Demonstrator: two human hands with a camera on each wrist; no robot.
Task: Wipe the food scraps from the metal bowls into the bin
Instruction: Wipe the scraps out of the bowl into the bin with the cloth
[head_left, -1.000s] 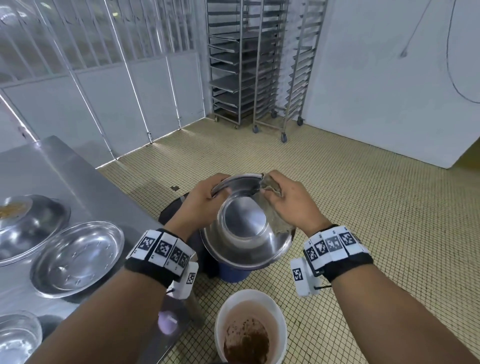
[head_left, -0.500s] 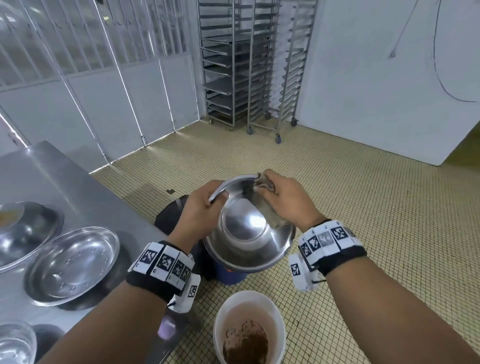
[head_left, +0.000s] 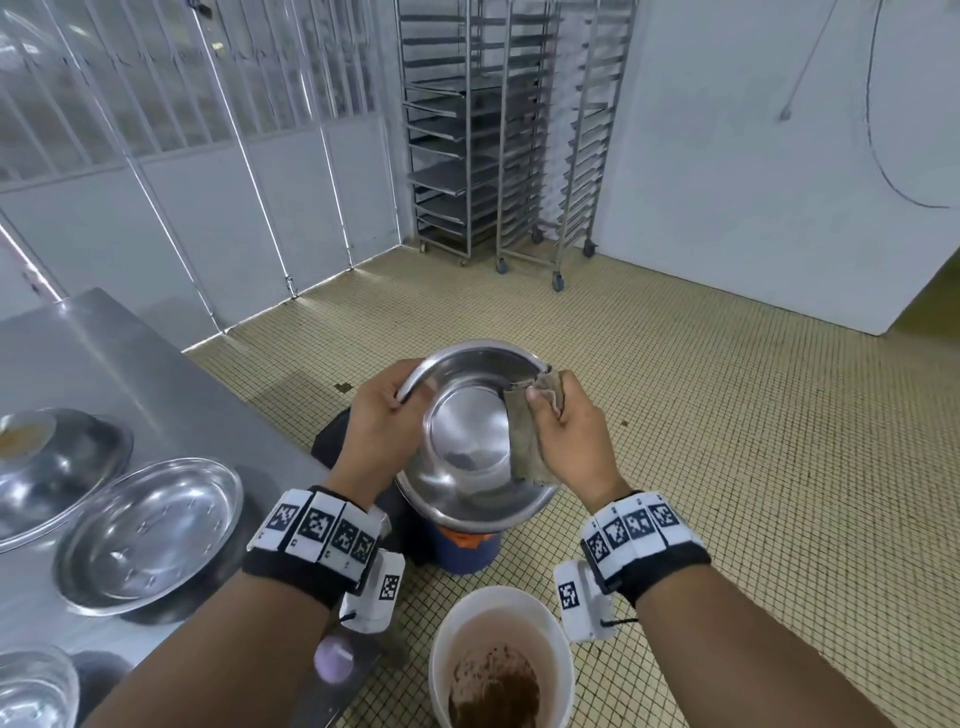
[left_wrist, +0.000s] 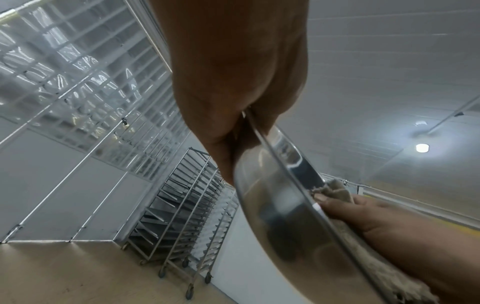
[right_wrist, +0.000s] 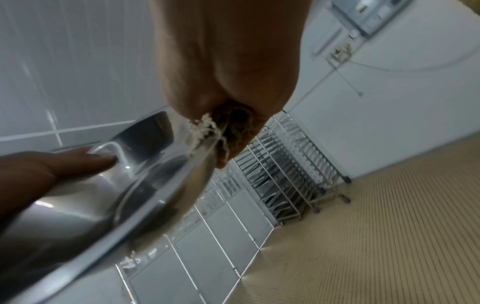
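Small yellow tiles cover the floor. Two wheeled metal tray racks stand in the far corner, between a barred, panelled partition and a plain white wall. A round ceiling lamp glows.

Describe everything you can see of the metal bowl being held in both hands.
The metal bowl is round, shiny steel with a flat base and a thin rolled rim. It is tilted, its opening facing the person, above a dark bin. The left hand grips its left rim; the right hand presses a stained beige cloth over the right rim and inner wall. The inside looks nearly clean, with one small dark patch near the bottom.
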